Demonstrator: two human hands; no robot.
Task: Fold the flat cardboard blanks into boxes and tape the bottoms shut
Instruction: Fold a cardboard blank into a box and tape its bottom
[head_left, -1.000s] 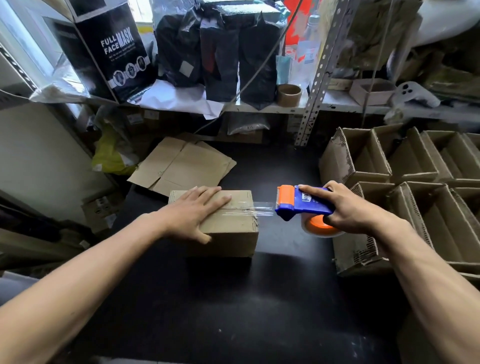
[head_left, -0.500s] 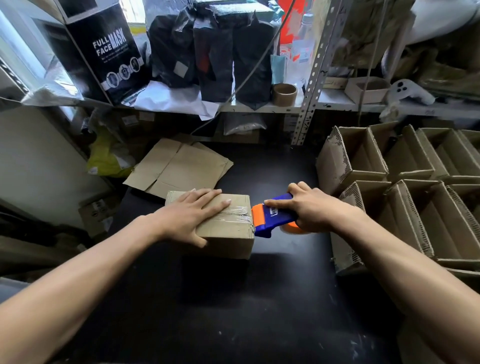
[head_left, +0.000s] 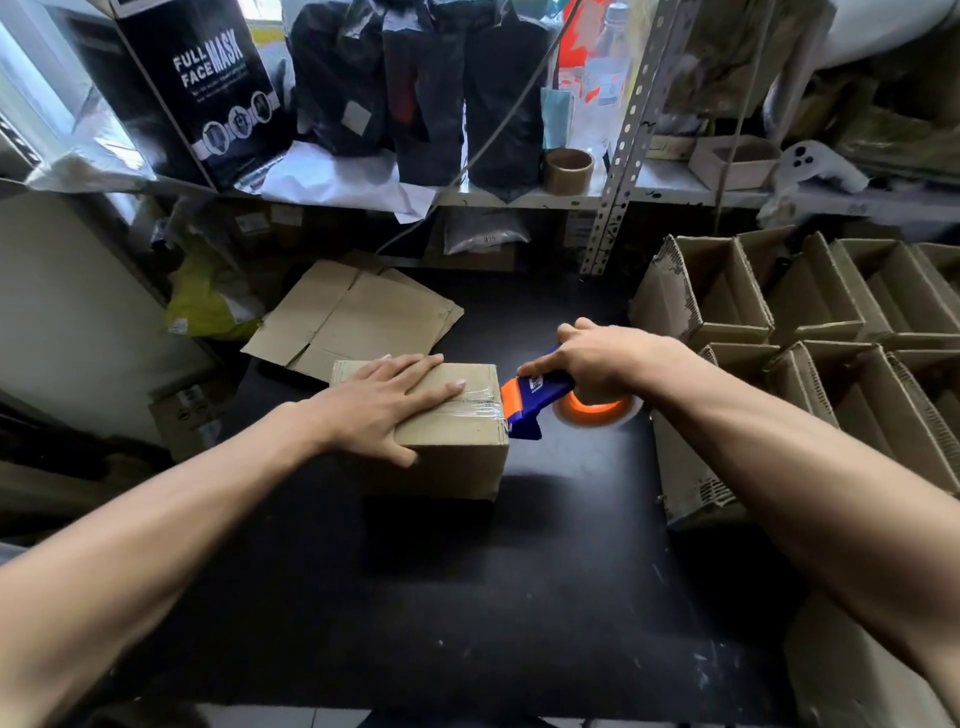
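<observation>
A folded cardboard box (head_left: 457, 457) sits on the black table (head_left: 467, 597), a strip of clear tape along its top seam. My left hand (head_left: 384, 405) lies flat on the box top with straight fingers, pressing it down. My right hand (head_left: 597, 364) grips a blue and orange tape dispenser (head_left: 530, 402), whose orange front edge meets the box's right top edge. The tape roll (head_left: 595, 413) shows under my right hand.
Flat cardboard blanks (head_left: 358, 317) lie behind the box at the table's back. Several open folded boxes (head_left: 810, 322) crowd the right side. A metal shelf (head_left: 618, 135) with black bags, a mask carton and a tape core (head_left: 569, 169) stands behind.
My right hand drew the dispenser in from the right until it met the box's right edge, laying the stretched tape down. My left hand has kept pressing the box top.
</observation>
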